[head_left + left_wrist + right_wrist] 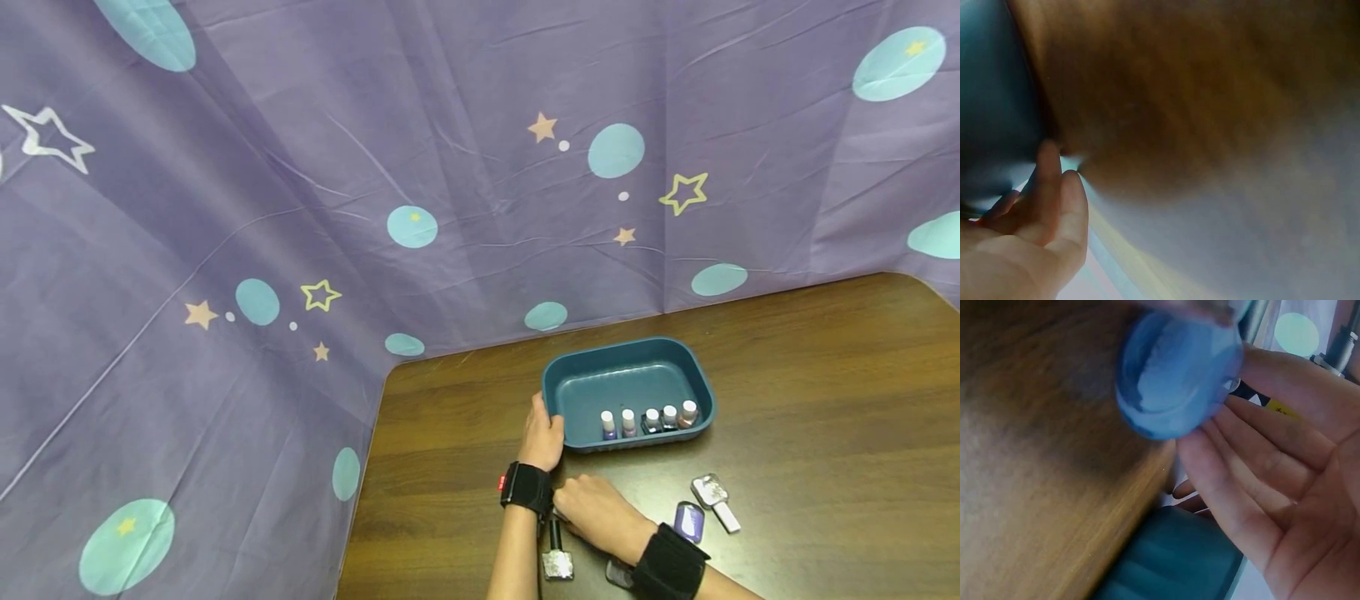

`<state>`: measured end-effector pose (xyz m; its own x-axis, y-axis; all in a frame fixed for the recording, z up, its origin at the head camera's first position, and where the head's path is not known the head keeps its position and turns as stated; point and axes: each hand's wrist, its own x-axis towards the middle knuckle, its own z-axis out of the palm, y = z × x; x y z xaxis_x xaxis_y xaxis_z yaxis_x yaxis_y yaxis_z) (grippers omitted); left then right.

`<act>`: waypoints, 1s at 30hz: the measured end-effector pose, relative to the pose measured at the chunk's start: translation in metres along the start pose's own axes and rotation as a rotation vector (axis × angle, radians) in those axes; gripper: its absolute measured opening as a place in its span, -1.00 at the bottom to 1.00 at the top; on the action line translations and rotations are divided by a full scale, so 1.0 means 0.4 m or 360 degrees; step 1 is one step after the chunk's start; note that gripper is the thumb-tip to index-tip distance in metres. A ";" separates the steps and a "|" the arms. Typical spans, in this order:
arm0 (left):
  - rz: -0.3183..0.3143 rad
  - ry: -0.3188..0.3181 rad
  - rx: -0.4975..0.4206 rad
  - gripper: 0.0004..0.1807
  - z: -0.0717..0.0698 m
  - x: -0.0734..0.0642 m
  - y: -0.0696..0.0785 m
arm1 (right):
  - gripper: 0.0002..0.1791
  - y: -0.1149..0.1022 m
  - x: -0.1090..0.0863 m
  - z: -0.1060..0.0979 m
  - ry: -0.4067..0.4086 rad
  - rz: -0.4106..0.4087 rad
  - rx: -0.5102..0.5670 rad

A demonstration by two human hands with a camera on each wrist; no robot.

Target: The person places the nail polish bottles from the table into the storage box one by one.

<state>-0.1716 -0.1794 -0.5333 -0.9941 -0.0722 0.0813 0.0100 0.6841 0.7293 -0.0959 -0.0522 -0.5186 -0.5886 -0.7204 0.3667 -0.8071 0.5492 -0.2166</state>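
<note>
Head and wrist views: left hand point(542, 439), fingers loose, likely steadies the adjacent rectangular teal tray point(622, 386); right hand point(602, 513) pinches a rounded translucent-blue bottle point(1179, 378).

In front of me, the wooden table point(825, 433) carries a blue tray point(618, 385); nearer me lie a purple bottle point(689, 523), a white-capped bottle point(709, 491), a black-capped bottle point(557, 565) and a partly hidden dark item point(618, 573).

A purple star-printed cloth point(480, 183) hangs behind the wooden table point(825, 433)
</note>
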 end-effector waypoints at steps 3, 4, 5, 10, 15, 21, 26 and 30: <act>0.0001 -0.0006 -0.0007 -0.47 0.001 0.000 -0.002 | -0.76 0.003 -0.003 -0.004 -0.0012 -0.0010 0.0026; 0.0005 -0.0005 -0.0007 -0.47 0.001 0.000 -0.002 | -0.77 0.004 -0.004 -0.006 -0.0015 -0.0012 0.0034; 0.0000 -0.0013 -0.0011 -0.46 0.001 0.000 -0.002 | -0.77 0.005 -0.005 -0.008 -0.0015 -0.0012 0.0043; -0.0011 -0.0029 -0.0023 -0.46 -0.001 -0.001 0.002 | -0.78 0.009 -0.007 -0.026 -0.0002 -0.0014 0.0082; -0.0019 -0.0032 -0.0054 -0.46 -0.006 -0.002 0.010 | -0.78 0.017 -0.001 -0.052 0.0034 -0.0025 0.0123; -0.0010 -0.0040 -0.0060 -0.46 -0.008 -0.002 0.013 | -0.78 0.028 0.006 -0.094 0.0055 -0.0026 0.0171; -0.0026 -0.0054 -0.0084 -0.45 -0.008 -0.003 0.014 | -0.77 0.033 0.017 -0.125 0.0087 -0.0002 0.0163; -0.0056 -0.0074 -0.0114 -0.46 -0.009 -0.005 0.016 | -0.75 0.035 0.026 -0.140 0.0096 0.0015 0.0131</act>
<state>-0.1692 -0.1774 -0.5263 -0.9979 -0.0606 0.0246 -0.0189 0.6279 0.7781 -0.1108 -0.0283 -0.4672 -0.5945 -0.6871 0.4178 -0.8040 0.5175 -0.2930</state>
